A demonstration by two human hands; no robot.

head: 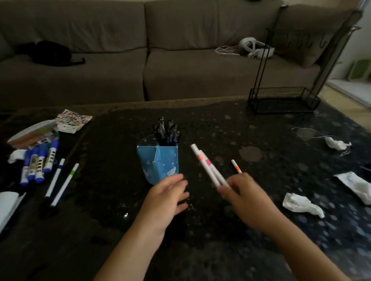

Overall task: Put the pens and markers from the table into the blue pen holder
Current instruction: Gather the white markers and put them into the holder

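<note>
The blue pen holder [158, 164] stands mid-table with several dark pens [166, 131] upright in its back compartment. My right hand [244, 193] is shut on a few white markers [207, 165] with orange and pink bands, their tips pointing up and left toward the holder; another orange-banded marker [236, 166] sticks up behind the fingers. My left hand [167, 192] hovers just in front of the holder, fingers apart, holding nothing. At the left lie two thin white pens [61, 184] and a cluster of blue-capped markers [39, 163].
A plastic pouch [33, 134] and a sticker sheet [73, 119] lie at the far left, a white case [0, 212] at the left edge. Crumpled tissues [301, 203] are scattered on the right. A black wire rack [285, 101] stands at the back right; a sofa is behind.
</note>
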